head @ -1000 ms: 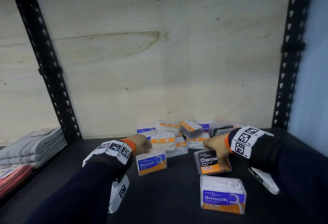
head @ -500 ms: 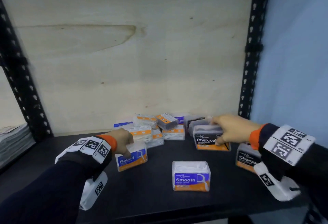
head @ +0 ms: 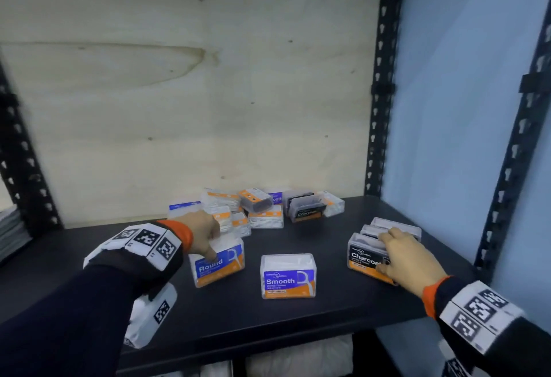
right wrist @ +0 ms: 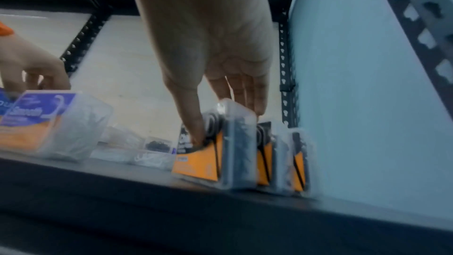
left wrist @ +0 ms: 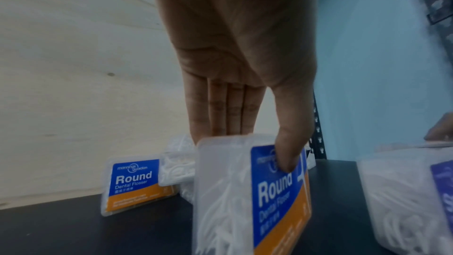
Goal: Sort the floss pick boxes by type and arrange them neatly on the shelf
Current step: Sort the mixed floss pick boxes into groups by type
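My left hand (head: 205, 235) pinches a clear "Round" box (head: 219, 266) with a blue and orange label, thumb on its front and fingers behind it (left wrist: 245, 191). It stands slightly tilted on the black shelf (head: 298, 326). My right hand (head: 399, 254) grips the front "Charcoal" box (head: 365, 257) of a row of three at the right end; the thumb presses its label (right wrist: 196, 154). A "Smooth" box (head: 287, 276) stands alone between the hands. A loose pile of boxes (head: 256, 209) lies against the back board.
A black perforated upright (head: 378, 108) and a pale blue side wall (head: 447, 138) close off the right end. Plywood backs the shelf. Folded cloth (head: 12, 230) sits at the far left. A second "Round" box (left wrist: 137, 183) stands behind the held one.
My right hand carried the Charcoal box from the middle to the right end and set it in front of two others. The view swung right. The left hand stays on the Round box.
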